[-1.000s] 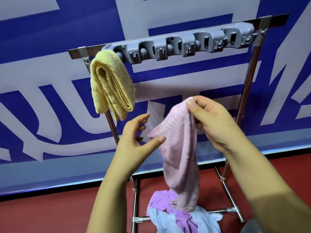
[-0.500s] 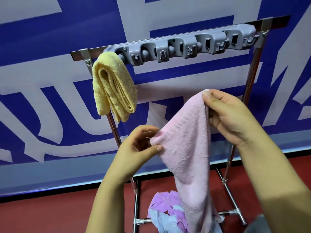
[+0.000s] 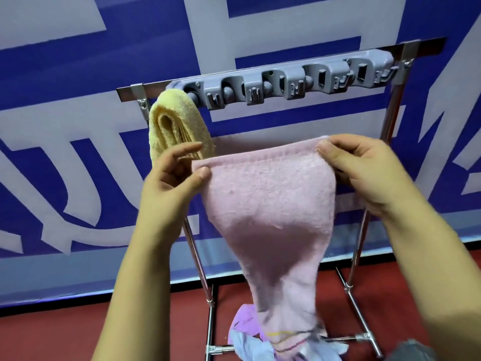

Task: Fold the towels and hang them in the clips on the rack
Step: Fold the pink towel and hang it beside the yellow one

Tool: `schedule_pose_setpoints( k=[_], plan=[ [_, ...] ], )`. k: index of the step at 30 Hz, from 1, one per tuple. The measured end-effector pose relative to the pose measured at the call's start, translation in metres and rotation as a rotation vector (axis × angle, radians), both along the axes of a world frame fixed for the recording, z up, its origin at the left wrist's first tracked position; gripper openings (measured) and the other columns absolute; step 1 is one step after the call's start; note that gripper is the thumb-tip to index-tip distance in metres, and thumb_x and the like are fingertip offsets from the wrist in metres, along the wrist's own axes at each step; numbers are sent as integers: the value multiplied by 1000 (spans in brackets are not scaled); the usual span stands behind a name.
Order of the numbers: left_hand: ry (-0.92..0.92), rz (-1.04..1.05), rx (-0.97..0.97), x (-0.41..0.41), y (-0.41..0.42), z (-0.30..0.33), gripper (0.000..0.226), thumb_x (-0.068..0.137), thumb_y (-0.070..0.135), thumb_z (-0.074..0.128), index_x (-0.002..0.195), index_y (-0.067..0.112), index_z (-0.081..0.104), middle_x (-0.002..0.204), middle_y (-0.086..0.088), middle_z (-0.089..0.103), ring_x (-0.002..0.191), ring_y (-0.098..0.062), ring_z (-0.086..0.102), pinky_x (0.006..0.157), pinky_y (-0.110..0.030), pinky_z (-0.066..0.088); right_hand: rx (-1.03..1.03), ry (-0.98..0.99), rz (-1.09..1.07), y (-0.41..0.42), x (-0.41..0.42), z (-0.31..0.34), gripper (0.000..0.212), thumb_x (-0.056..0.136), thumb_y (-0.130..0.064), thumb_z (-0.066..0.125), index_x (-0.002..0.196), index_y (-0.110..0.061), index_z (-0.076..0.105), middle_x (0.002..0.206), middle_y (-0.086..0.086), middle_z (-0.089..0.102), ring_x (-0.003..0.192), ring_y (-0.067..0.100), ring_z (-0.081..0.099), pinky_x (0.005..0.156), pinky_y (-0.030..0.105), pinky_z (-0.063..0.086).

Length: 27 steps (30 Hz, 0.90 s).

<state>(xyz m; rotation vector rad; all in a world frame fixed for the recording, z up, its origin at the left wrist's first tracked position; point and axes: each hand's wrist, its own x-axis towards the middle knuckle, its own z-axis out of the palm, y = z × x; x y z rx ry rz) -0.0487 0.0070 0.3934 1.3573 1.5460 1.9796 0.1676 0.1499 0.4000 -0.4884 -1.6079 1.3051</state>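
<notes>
A pink towel point(image 3: 270, 204) hangs spread out in front of the rack, its top edge stretched level. My left hand point(image 3: 171, 178) pinches its upper left corner between thumb and fingers. My right hand point(image 3: 364, 170) pinches the upper right corner. The towel's lower end narrows and trails down to the pile below. A folded yellow towel point(image 3: 177, 128) hangs from the leftmost clip of the grey clip strip point(image 3: 294, 82) on the metal rack point(image 3: 390, 110). The other clips hold nothing.
A pile of purple and light blue towels point(image 3: 250, 340) lies on the rack's bottom bar above the red floor. A blue and white banner point(image 3: 78, 126) covers the wall behind the rack.
The hands moved apart and rose, spreading the pink towel from a bunched drape into a flat sheet. My left hand went from touching the towel's edge to pinching its corner.
</notes>
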Motion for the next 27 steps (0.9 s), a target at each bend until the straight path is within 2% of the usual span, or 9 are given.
schedule_pose_setpoints(
  k=[3,6,9,11,15,19,22,24,27],
  plan=[
    [-186,68,-149,-1,6,-23,29,84,1,66,105,21,68,90,-4,68,88,-18,64,80,-29,57,-95,-68,10,-2,-6,-16,15,89,-9,56,84,-15,70,66,-7,70,64,5,63,61,20,53],
    [-345,46,-138,0,6,-27,11,85,0,62,90,9,67,76,-2,68,71,-13,64,63,-20,55,-171,-8,56,-8,-5,-21,15,89,-10,55,86,-12,69,67,-3,69,62,8,62,56,22,53],
    [-436,13,-163,1,7,-27,15,87,3,58,74,11,59,57,4,60,48,-7,53,46,-18,42,-234,-11,42,-6,-8,-23,15,90,-12,56,86,-8,70,71,1,69,63,10,63,57,22,53],
    [-474,-7,-210,4,10,-30,14,89,6,55,75,10,56,51,5,54,43,-7,46,43,-17,37,-306,-50,32,-3,-13,-30,17,90,-13,56,83,-6,69,70,1,69,62,10,63,56,22,54],
    [-513,52,-293,8,17,-41,7,90,11,56,84,10,55,56,-1,50,47,-14,44,44,-22,35,-394,-116,-39,3,-24,-45,18,91,-12,57,78,-2,66,68,9,64,57,14,61,52,24,53],
    [-551,62,-262,18,22,-47,29,92,13,56,67,15,43,43,5,42,40,-11,36,49,-26,32,-340,-158,-180,3,-35,-60,24,89,-14,59,79,8,62,67,15,53,52,12,58,53,25,54],
    [-541,68,-212,27,22,-47,29,92,12,58,67,15,44,47,5,44,43,-10,39,49,-25,34,-183,-227,-293,-3,-36,-63,21,86,-20,61,71,-6,66,64,16,55,59,19,57,58,32,56],
    [-487,34,-187,36,21,-46,32,90,9,60,65,15,41,51,4,39,46,-9,37,48,-23,36,-23,-307,-381,-15,-37,-60,18,84,-26,63,74,-12,69,64,5,65,63,21,64,66,34,55],
    [-378,-8,-175,54,21,-46,32,89,2,60,65,14,41,58,1,40,52,-10,41,49,-19,41,115,-358,-400,-37,-41,-56,13,82,-28,64,76,-19,70,66,-7,68,68,15,65,67,27,51]
  ],
)
